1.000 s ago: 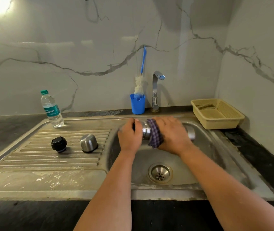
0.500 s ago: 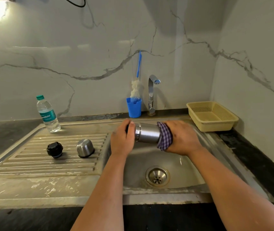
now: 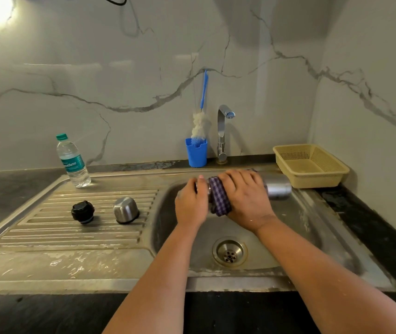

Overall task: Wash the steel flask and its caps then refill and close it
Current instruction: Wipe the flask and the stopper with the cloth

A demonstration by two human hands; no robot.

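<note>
Head view: 1 flask [image 3: 277, 188] held by both grips, right grip [image 3: 245, 196] w/ cloth [image 3: 219, 198], left grip [image 3: 191, 203]; 2 caps [image 3: 83, 211].

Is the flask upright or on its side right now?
On its side: the flask lies level over the sink, left hand at one end, right hand wrapping the cloth round it.

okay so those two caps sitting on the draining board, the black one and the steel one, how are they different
The black cap is dark and matte with a ridged, knobbly edge; the steel cap is smooth, shiny metal. The black cap is squat, while the steel cap is taller and domed like an upturned cup. The black cap lies farther left, the steel cap nearer the sink basin. Both rest apart on the ribbed draining board, untouched by either hand.
</note>
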